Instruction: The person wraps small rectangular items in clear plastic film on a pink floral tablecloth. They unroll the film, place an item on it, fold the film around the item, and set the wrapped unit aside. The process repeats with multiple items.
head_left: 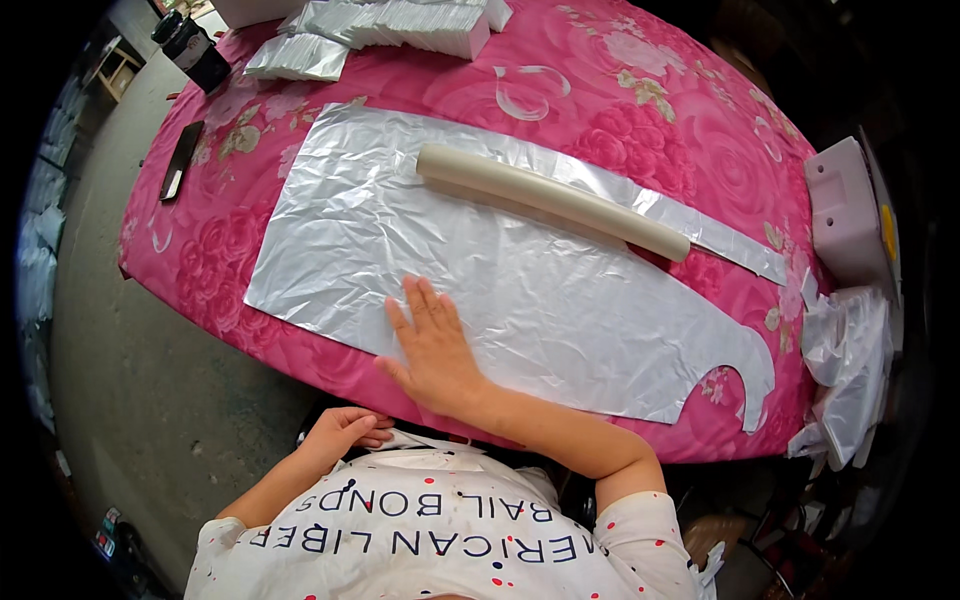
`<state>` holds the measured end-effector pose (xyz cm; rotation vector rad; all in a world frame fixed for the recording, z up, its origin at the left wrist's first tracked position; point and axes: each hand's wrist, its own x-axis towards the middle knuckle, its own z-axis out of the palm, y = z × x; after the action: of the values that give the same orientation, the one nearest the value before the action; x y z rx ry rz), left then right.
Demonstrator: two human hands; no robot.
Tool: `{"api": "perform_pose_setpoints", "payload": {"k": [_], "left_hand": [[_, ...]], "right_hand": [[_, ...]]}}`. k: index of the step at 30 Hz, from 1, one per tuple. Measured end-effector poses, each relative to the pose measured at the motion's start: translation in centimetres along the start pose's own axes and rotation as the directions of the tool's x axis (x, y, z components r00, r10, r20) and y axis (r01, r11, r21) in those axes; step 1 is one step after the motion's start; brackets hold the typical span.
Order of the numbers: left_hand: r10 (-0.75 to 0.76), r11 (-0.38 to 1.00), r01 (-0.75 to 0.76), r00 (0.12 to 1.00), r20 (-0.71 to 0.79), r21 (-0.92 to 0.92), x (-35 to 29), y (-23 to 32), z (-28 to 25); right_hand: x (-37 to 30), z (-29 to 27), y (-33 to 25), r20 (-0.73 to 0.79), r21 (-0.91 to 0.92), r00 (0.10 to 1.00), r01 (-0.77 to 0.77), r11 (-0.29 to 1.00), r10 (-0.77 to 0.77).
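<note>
A large silvery plastic sheet (pixel 560 320), creased all over, lies flat on the table in front of me. Its right end narrows into strips around a rounded cut-out. My right hand (pixel 435 350) rests palm down on the sheet near its front edge, fingers stretched out, holding nothing. Across the sheet's far half lies a beige tube (pixel 550 200), slanting down toward the right. My left hand (pixel 345 437) is at the table's front edge by the hem of my shirt. Its fingers are curled together, and whatever they may hold is hidden.
A pink floral cloth (pixel 230 260) covers the table. Folded silvery packs (pixel 400 25) are piled at the far side. A dark jar (pixel 190 50) and a black phone-like object (pixel 181 162) sit at the left. At the right are a white box (pixel 850 210) and clear plastic bags (pixel 845 350).
</note>
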<state>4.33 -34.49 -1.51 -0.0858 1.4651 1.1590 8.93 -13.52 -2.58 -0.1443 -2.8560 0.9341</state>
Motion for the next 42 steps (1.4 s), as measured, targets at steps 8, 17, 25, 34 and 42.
{"api": "perform_pose_setpoints", "payload": {"k": [8,17,25,34,42], "left_hand": [[0.196,0.902,-0.138,0.975,-0.102,0.410,-0.6,1.1,-0.1],[0.740,0.485,-0.557,0.673,0.024,0.674,-1.1,7.4,2.1],[0.809,0.193,-0.705,0.508,0.296,0.683,0.6,7.9,4.3],[0.833,0.058,-0.764,0.391,0.391,0.642,3.2,8.3,5.5],[0.662,-0.128,-0.768,0.405,0.631,0.627,6.9,9.9,12.8]], "right_hand": [[-0.1,0.6,-3.9,0.214,0.133,0.921,0.301,0.944,-0.324],[8.9,-14.1,9.4,-0.411,0.233,0.911,0.110,0.966,-0.004],[11.9,-18.8,23.2,-0.553,-0.047,0.636,-0.668,0.742,0.538],[-1.0,-18.5,15.1,-0.176,-0.214,0.940,-0.327,0.920,0.293],[-11.3,-12.9,6.6,-0.125,0.014,0.920,-0.373,0.928,0.371]]}}
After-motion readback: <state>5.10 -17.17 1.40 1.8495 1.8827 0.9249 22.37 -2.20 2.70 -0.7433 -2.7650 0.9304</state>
